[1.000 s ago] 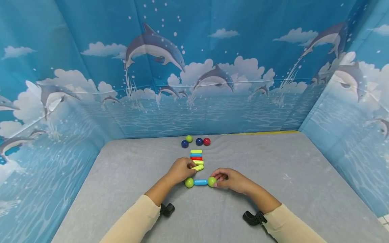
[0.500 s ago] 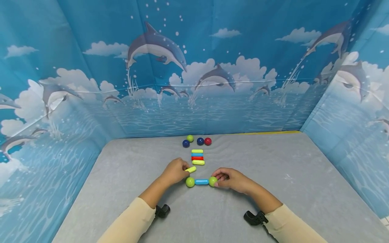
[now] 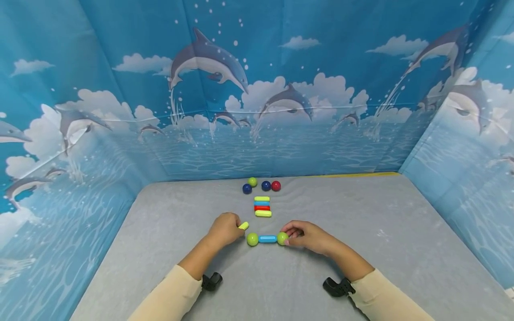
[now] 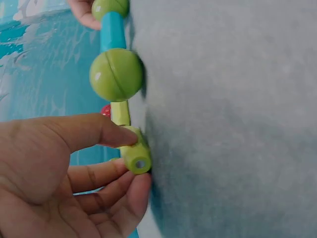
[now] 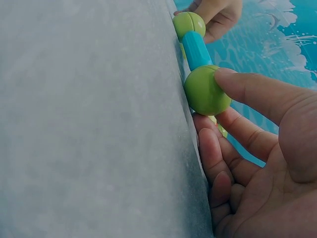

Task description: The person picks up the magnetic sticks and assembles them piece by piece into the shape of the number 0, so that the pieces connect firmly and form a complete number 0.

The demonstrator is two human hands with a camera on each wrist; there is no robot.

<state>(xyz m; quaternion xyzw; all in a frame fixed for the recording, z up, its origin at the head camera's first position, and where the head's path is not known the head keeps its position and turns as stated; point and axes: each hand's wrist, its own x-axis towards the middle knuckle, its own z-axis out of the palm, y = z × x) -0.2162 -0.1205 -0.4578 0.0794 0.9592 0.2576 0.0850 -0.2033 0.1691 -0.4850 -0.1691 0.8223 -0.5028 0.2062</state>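
Note:
My left hand (image 3: pixel 225 228) pinches a short yellow-green toy rod (image 3: pixel 243 225) between thumb and fingers. In the left wrist view that rod's near end (image 4: pixel 139 163) has a grey, shiny round spot, and it points toward the camera. A blue rod (image 3: pixel 267 239) lies in front, with a green ball (image 3: pixel 252 239) at its left end and another green ball (image 3: pixel 283 238) at its right. Thumb and fingers of my right hand (image 3: pixel 309 237) hold the right ball, which the right wrist view shows up close. The held rod is just left of and behind the left ball, apart from it.
Behind lie parallel rods: yellow-green (image 3: pixel 262 199), blue (image 3: pixel 262 203), red (image 3: pixel 262 208) and yellow-green (image 3: pixel 263 214). Farther back are a green ball (image 3: pixel 252 182), two dark blue balls (image 3: pixel 246 188) and a red ball (image 3: pixel 276 186). A dolphin-print curtain (image 3: pixel 281 151) borders the grey table (image 3: pixel 361 214).
My left hand has drawn the yellow-green rod away from the row, leftward and slightly toward me, and turned it more diagonal. My right hand stays on the right green ball.

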